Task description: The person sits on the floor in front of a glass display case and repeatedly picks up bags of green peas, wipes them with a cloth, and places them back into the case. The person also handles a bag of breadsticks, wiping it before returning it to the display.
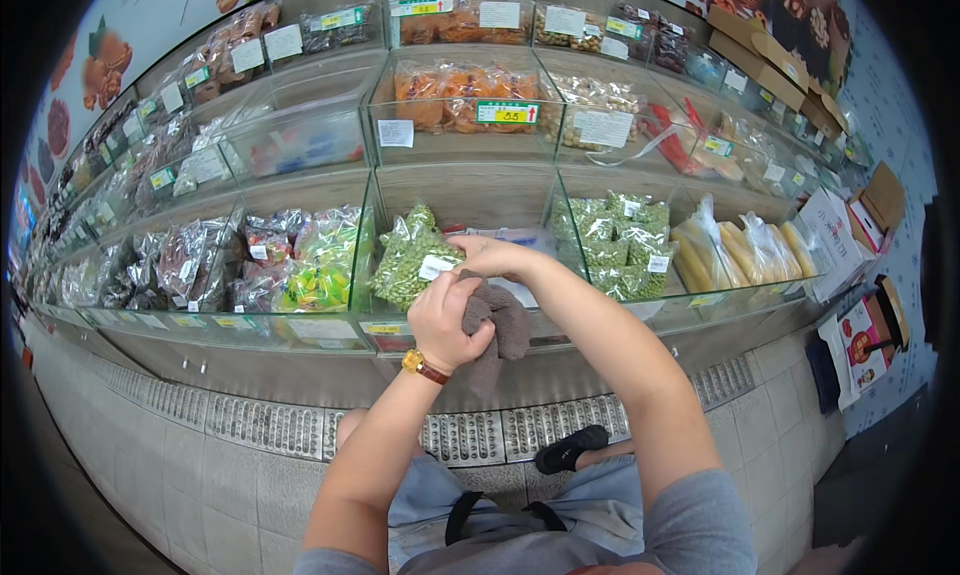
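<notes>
My left hand (448, 318), with a gold-toned watch on its wrist, is closed around a bunched grey-brown cloth (504, 327) that hangs below it. Just beyond it, my right hand (491, 257) has its fingertips at the right edge of a clear plastic bag of green beans or peas (409, 264). Whether they grip the bag or only press on it is not clear. The bag bears a white label (436, 267) and leans toward the left side of a glass-fronted compartment. Behind my right wrist, part of a flat blue-and-white plastic thing (517, 237) shows on the compartment floor.
Glass dividers (571, 226) separate the compartments. More bags of green beans or peas (626, 237) lie to the right, beside bags of yellow sticks (742, 252). Left are bright green packs (322, 264). Orange bagged goods (465, 95) sit above. Cardboard boxes (840, 234) stand at far right.
</notes>
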A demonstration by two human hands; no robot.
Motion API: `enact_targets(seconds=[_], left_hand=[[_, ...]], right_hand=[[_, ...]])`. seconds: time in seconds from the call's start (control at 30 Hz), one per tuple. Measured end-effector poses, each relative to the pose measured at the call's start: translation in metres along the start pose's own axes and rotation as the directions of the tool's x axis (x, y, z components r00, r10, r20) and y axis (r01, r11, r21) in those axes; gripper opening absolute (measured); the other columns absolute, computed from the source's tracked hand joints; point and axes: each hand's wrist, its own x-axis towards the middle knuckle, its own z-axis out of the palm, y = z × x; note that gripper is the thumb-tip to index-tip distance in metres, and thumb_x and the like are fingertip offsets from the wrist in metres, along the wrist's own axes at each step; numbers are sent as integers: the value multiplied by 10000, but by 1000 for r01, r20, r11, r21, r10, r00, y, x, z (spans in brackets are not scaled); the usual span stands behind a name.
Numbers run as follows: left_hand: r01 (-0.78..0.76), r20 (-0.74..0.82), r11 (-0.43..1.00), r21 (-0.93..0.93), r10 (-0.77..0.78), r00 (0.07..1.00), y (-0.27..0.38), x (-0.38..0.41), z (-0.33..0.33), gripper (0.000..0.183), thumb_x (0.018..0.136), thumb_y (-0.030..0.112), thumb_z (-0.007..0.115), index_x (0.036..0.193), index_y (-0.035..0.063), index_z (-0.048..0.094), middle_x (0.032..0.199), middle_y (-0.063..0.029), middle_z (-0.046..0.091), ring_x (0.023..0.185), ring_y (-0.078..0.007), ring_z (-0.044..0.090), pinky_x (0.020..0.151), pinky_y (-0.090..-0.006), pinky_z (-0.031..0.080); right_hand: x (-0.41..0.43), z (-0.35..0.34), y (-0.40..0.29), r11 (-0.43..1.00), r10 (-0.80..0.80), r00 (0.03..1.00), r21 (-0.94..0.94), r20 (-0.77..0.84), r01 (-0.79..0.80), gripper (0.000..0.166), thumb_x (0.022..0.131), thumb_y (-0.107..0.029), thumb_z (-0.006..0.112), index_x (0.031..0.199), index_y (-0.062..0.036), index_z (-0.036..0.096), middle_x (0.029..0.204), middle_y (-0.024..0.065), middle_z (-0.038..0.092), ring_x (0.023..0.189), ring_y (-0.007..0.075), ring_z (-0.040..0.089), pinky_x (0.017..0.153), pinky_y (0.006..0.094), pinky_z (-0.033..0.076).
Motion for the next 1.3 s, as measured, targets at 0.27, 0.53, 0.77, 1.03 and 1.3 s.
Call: enact_targets(seconds=[0.27, 0.53, 0.77, 1.03, 1.3], left_hand=[[-21, -18, 999, 27, 22, 1000, -5, 0, 0, 434, 592, 230, 646, 999, 87, 595, 909, -131, 569, 769, -329, 587, 657, -397, 482], [-10, 17, 1000, 19, 9, 1000, -6, -1, 1, 424, 594, 217, 624, 995, 85, 591, 867, -122, 552, 725, -325, 568, 612, -395, 460], [-23, 2, 1000, 9, 23, 1000, -3, 0, -1, 428, 587, 220, 636, 992, 90, 592, 864, -118, 549, 715, -317, 563, 606, -388, 455], [-39, -15, 999, 15, 39, 999, -3, 1, 0, 431, 583, 197, 627, 998, 89, 590, 862, -117, 560, 705, -322, 564, 611, -389, 459], [-30, -8, 1000, 4, 30, 1000, -3, 1, 2, 429, 585, 196, 621, 998, 85, 587, 859, -122, 560, 701, -328, 563, 607, -392, 460]], right_hand=[[-26, 8, -41, 977, -171, 971, 101, -166, 189, 737, 726, -333, 771, 1264, 63, 460, 1148, 139, 587, 1076, 179, 524, 921, 291, 412], [-109, -30, -40, 973, -161, 448, -65, -879, 222, 848, 708, -342, 812, 1310, 41, 354, 1252, 201, 504, 1150, 270, 503, 980, 372, 402], [-251, -114, 3, 927, -288, 484, -367, -826, -74, 628, 717, -106, 800, 1243, -42, 462, 1130, 85, 576, 1046, 178, 550, 918, 305, 436], [-318, -161, 3, 753, -52, 837, -571, -545, -326, 535, 653, -17, 799, 1136, -43, 572, 1043, 70, 643, 966, 183, 599, 853, 305, 465], [-289, -161, 87, 812, 184, 893, -448, -411, -374, 595, 652, -162, 848, 1167, -36, 578, 1068, 73, 625, 977, 172, 566, 853, 292, 452]])
